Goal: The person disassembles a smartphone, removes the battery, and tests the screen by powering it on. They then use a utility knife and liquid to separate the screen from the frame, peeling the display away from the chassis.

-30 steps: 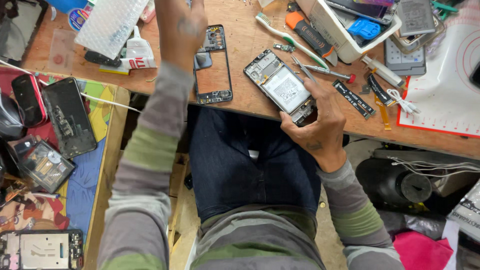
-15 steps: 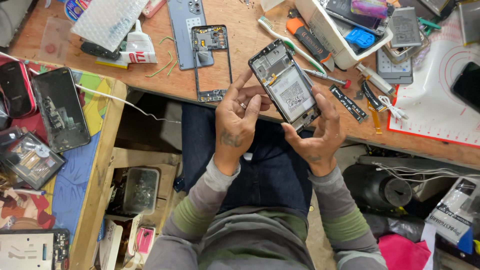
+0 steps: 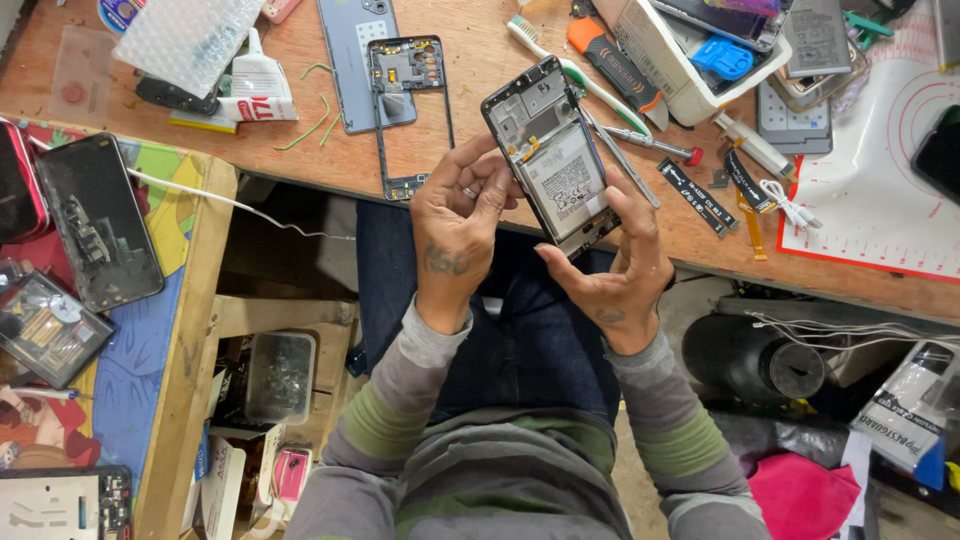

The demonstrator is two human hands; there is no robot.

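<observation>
Both hands gripped an opened phone [image 3: 553, 160], its back cover off, above the wooden desk [image 3: 470, 110] edge. The right hand [image 3: 610, 265] cradled its lower end; the left hand [image 3: 458, 215] pinched its side. Steady support and gentle fingertip pressure seemed wise.

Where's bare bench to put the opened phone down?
Barest patch: wood between the green wire scraps and the phone frame. A narrower strip runs along the bench edge under the flex strips. The top right around the white tray is crowded. Both hands, left hand and right hand, hold the opened phone.
</observation>
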